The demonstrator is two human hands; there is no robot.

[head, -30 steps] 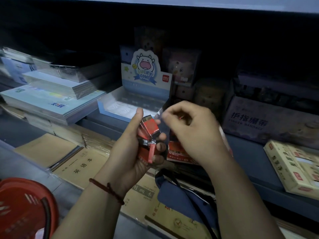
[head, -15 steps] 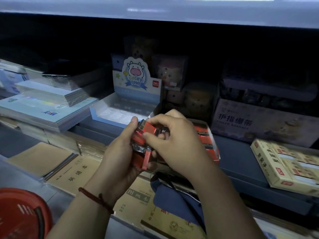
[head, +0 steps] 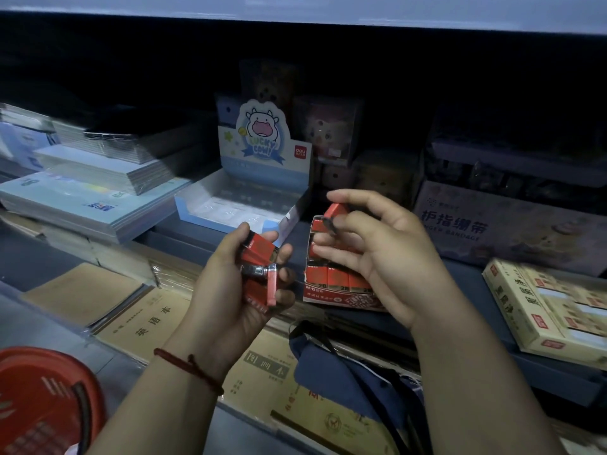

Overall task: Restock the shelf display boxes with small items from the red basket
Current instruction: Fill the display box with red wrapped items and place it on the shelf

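My left hand (head: 230, 287) grips a small stack of red eraser packs (head: 259, 267) in front of the shelf edge. To its right, my right hand (head: 371, 251) pinches one red eraser pack (head: 333, 214) between thumb and fingers, just above the red display box (head: 331, 295). That box stands on the blue shelf and holds rows of the same red packs marked 2B. The red basket (head: 42, 402) shows at the bottom left corner, its inside mostly out of view.
A blue-and-white cow display box (head: 210, 213) stands left of the red box. Stacked notebooks (head: 82, 205) fill the left shelf, brown exercise books (head: 144, 323) lie below. A grey box (head: 512, 224) and a cream box (head: 538, 310) stand right. A blue bag (head: 348, 376) hangs below my hands.
My right hand has pulled one red pack off the stack in my left hand and carried it right, over the red display box. The view has shifted slightly.
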